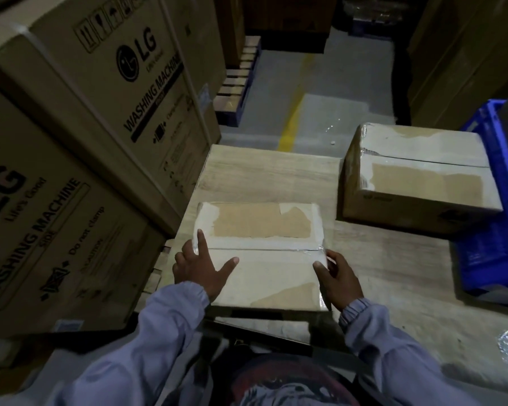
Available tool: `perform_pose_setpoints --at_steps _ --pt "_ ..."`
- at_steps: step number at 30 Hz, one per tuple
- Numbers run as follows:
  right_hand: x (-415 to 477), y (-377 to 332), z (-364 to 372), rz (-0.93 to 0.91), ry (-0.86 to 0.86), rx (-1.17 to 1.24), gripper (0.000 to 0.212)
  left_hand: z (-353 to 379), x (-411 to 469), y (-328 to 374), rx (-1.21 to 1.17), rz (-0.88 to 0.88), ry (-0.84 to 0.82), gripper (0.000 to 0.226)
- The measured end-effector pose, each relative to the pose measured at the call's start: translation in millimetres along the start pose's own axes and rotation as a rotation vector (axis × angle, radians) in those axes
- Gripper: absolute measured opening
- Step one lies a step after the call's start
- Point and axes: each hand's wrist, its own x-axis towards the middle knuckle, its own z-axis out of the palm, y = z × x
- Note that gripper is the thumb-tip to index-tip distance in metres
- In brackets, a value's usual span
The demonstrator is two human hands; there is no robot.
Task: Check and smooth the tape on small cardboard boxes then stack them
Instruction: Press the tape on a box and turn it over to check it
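A small flat cardboard box (pixel 261 227) with clear tape along its seam and edges lies on the wooden table (pixel 379 259) right in front of me. My left hand (pixel 198 266) rests on the box's left edge with the index finger and thumb stretched out over the tape. At the box's right edge, my right hand (pixel 336 278) has its thumb on top and its fingers down the side. A second, taller taped cardboard box (pixel 417 174) stands at the table's far right.
Large washing machine cartons (pixel 79 133) are stacked close on the left. A blue plastic crate (pixel 499 230) sits at the right behind the second box. Beyond the table runs a concrete floor with a yellow line (pixel 294 112), plus pallets (pixel 238 80) and more cartons.
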Motion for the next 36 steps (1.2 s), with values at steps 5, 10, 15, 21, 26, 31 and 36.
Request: perform_pose_setpoints --at_steps 5,10,15,21,26,31,36 --pt "3 18 -6 0.015 -0.092 0.009 0.045 3 -12 -4 -0.347 -0.136 0.051 0.121" --pt "-6 36 -8 -0.006 -0.22 0.008 0.051 20 -23 -41 -0.591 -0.297 -0.042 0.098" --pt "-14 38 -8 -0.032 -0.225 -0.019 0.055 21 -27 -49 -0.639 -0.287 -0.057 0.083" --pt "-39 37 -14 -0.041 -0.116 -0.053 0.048 3 -50 -37 -0.612 -0.142 -0.115 0.055" --pt "-81 43 -25 -0.016 0.007 -0.042 0.041 5 -67 -40 -0.721 0.011 -0.127 0.057" --pt "-129 51 -36 0.018 0.116 -0.054 0.039 13 -87 -41 -0.76 0.124 -0.171 0.056" --pt "-174 56 -49 -0.01 0.192 0.004 0.033 12 -107 -33 -0.785 0.213 -0.21 0.055"
